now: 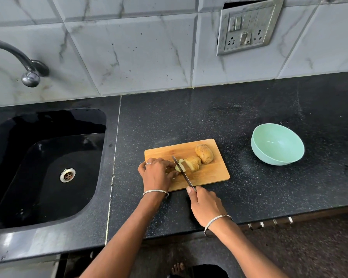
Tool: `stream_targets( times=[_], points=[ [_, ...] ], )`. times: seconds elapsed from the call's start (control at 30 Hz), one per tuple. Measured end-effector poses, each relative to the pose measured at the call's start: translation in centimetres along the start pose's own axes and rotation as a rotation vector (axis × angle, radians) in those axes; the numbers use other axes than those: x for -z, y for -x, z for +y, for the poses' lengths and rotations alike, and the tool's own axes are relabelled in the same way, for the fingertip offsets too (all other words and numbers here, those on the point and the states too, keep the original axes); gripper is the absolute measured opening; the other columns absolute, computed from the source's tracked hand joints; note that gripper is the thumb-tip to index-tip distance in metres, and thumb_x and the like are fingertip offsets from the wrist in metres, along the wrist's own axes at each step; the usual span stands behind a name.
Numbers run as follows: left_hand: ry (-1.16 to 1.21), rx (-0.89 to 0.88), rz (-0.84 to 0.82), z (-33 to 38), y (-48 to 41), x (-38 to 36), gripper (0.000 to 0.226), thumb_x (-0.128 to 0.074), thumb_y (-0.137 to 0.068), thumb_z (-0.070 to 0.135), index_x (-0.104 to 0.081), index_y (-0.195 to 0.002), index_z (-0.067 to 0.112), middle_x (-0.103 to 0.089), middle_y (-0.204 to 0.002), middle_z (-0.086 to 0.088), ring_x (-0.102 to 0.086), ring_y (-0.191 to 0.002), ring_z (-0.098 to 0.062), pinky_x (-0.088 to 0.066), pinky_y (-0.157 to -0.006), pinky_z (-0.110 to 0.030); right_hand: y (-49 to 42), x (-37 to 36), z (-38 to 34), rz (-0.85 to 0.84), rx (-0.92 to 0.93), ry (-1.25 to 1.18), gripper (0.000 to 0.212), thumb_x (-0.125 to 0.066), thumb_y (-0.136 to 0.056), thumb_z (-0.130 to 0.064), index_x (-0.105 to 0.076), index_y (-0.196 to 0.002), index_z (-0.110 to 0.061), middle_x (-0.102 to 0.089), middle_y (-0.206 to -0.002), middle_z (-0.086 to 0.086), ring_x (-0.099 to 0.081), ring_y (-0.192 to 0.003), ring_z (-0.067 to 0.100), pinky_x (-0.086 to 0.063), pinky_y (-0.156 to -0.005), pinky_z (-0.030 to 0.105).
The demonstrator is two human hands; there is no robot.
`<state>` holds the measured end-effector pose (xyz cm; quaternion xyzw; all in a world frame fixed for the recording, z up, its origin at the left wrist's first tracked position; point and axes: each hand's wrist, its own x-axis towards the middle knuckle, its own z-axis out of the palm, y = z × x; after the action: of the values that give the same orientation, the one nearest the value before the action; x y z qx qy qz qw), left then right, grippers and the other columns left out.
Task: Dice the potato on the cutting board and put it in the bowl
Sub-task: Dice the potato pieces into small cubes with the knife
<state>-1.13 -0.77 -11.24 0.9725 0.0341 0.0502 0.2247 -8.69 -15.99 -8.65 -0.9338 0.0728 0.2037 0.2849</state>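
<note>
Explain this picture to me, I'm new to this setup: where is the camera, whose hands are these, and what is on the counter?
No machine here: a person works with bare hands, and the single picture comes from a camera worn on their head, looking down. The left hand steadies a partly sliced potato on the wooden cutting board; the right hand grips a knife whose blade meets the potato. A bigger potato piece lies farther back on the board. The green bowl, to the right on the black counter, holds nothing. A sink is on the left.
</note>
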Motion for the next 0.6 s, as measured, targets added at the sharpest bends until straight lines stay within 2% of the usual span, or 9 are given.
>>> stream_targets(
  times=[0.13, 0.2, 0.37, 0.6],
  points=[
    [0.005, 0.005, -0.017, 0.1, -0.2, 0.1, 0.022, -0.075, -0.076, 0.046, -0.075, -0.096, 0.035, -0.070, -0.099, 0.016, -0.049, -0.107, -0.012, -0.021, -0.101, -0.041, -0.3, 0.0, -0.3, -0.014, -0.009, -0.017, 0.040, -0.025, -0.103, -0.051, -0.050, -0.092, -0.021, -0.063, -0.103, 0.011, -0.059, -0.100, 0.037, -0.047, -0.078, 0.042],
    [0.010, 0.011, -0.021, 0.1, -0.3, 0.2, 0.021, -0.075, -0.077, 0.045, -0.076, -0.095, 0.035, -0.070, -0.099, 0.016, -0.049, -0.108, -0.012, -0.020, -0.102, -0.041, -0.5, -0.2, -0.4, -0.002, -0.010, 0.003, 0.040, -0.025, -0.104, -0.050, -0.049, -0.090, -0.021, -0.063, -0.104, 0.012, -0.059, -0.099, 0.037, -0.045, -0.074, 0.040],
    [0.043, 0.008, -0.027, 0.1, -0.4, 0.3, 0.011, -0.075, -0.078, 0.038, -0.076, -0.089, 0.037, -0.070, -0.096, 0.017, -0.050, -0.108, -0.011, -0.019, -0.105, -0.042, -0.5, -0.9, -0.9, 0.035, -0.033, 0.081, 0.045, -0.024, -0.105, -0.047, -0.056, -0.110, -0.016, -0.063, -0.111, 0.012, -0.060, -0.104, 0.036, -0.041, -0.072, 0.037],
    [-0.003, 0.001, -0.043, 0.1, -0.7, 0.5, 0.011, -0.074, -0.078, 0.036, -0.075, -0.089, 0.037, -0.070, -0.095, 0.017, -0.048, -0.110, -0.013, -0.016, -0.105, -0.044, -0.3, -1.4, -1.1, 0.080, -0.005, 0.175, 0.045, -0.025, -0.105, -0.046, -0.055, -0.114, -0.013, -0.063, -0.112, 0.012, -0.061, -0.105, 0.036, -0.040, -0.069, 0.037]
  ],
)
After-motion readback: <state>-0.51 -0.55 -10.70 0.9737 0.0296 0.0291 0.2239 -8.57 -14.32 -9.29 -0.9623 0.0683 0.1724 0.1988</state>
